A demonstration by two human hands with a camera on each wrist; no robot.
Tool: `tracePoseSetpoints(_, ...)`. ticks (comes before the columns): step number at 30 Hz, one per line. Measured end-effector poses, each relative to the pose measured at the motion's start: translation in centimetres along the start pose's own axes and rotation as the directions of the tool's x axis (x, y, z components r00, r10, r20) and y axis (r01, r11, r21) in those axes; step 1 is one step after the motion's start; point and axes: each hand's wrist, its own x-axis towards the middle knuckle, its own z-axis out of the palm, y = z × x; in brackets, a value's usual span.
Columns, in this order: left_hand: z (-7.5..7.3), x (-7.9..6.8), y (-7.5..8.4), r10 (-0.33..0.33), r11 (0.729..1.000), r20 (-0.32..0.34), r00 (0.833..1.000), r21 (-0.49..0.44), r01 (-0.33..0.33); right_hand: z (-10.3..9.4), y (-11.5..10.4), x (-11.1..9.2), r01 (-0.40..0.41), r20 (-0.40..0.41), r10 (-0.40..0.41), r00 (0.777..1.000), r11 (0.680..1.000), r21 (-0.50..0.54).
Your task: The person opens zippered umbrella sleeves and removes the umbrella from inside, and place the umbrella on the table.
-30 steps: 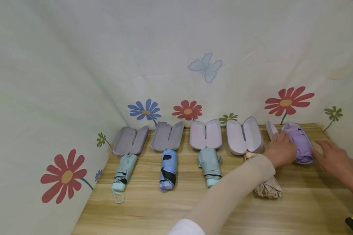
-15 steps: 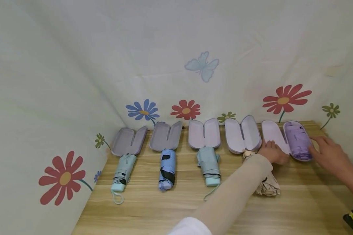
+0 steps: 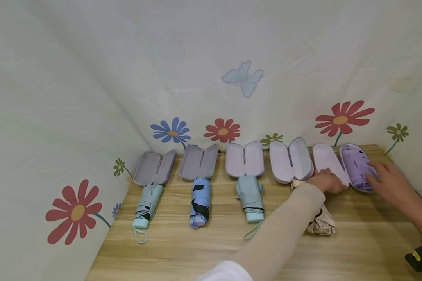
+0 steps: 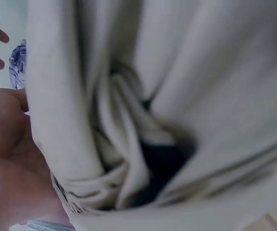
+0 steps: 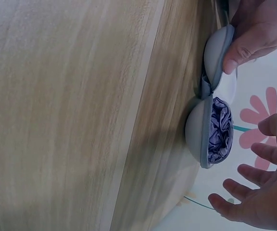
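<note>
A purple folded umbrella (image 3: pixel 356 166) lies in the right half of an opened pale lilac case (image 3: pixel 328 158) at the row's right end. My left hand (image 3: pixel 326 182) rests on the near part of that case's other half; in the right wrist view, the thumb (image 5: pixel 232 65) lies over its rim. My right hand (image 3: pixel 390 181) is at the umbrella's right side, fingers spread, with fingertips over its edge; contact is unclear. In the right wrist view, those fingers (image 5: pixel 256 175) stand apart from the case. A sleeve (image 4: pixel 177 96) blocks most of the left wrist view.
More opened cases (image 3: pixel 246 160) stand along the back of the wooden table (image 3: pixel 168 249). Before them lie a teal umbrella (image 3: pixel 149 205), a blue one (image 3: pixel 200 203), another teal one (image 3: pixel 250 199) and a beige one (image 3: pixel 321 224), partly under the left forearm. Flowered cloth walls enclose the back and left.
My left hand has moved down and left from beside the umbrella, and the case's left half now lies flat. My right hand has shifted slightly left, over the umbrella's edge.
</note>
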Motion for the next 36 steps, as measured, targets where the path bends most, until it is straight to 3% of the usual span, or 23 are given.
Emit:
tracePoseSetpoints(2, 0.4, 1.2, 0.2, 0.007, 1.000, -0.004, 1.000, -0.005, -0.007, -0.1, 0.0, 0.0, -0.009, 0.008, 0.009, 1.000, 1.000, 0.002)
tracePoseSetpoints(9, 3.7, 8.4, 1.3, 0.067, 0.998, -0.046, 0.997, -0.013, -0.067, 0.0, 0.1, -0.1, -0.019, 0.029, 0.019, 0.999, 1.000, 0.008)
tracePoseSetpoints(13, 4.6, 10.0, 1.5, 0.092, 0.996, -0.058, 0.994, 0.003, -0.092, 0.3, 0.3, 0.2, -0.042, 0.045, 0.041, 0.998, 0.999, 0.020)
tracePoseSetpoints(21, 4.9, 8.9, 1.8, 0.095, 0.995, -0.109, 0.989, 0.044, -0.091, 0.6, 0.3, 1.2, -0.160, 0.081, 0.162, 0.983, 0.987, -0.021)
tracePoseSetpoints(27, 4.8, 7.9, 2.1, 0.054, 0.996, -0.120, 0.991, 0.071, -0.046, 0.7, -0.2, 1.9, -0.176, 0.077, 0.182, 0.980, 0.981, -0.082)
tracePoseSetpoints(30, 4.7, 6.4, 1.9, 0.055, 0.994, -0.179, 0.982, 0.101, -0.037, 0.5, -0.3, 2.2, -0.174, 0.079, 0.182, 0.980, 0.980, -0.092)
tracePoseSetpoints(34, 3.8, 2.9, 1.0, 0.110, 0.986, -0.296, 0.949, 0.150, -0.067, 0.1, -0.5, 2.7, -0.155, 0.070, 0.161, 0.984, 0.984, -0.093)
tracePoseSetpoints(36, 3.0, 1.3, 0.6, 0.132, 0.979, -0.319, 0.938, 0.188, -0.074, -0.2, -0.7, 3.0, -0.159, 0.085, 0.167, 0.982, 0.983, -0.095)
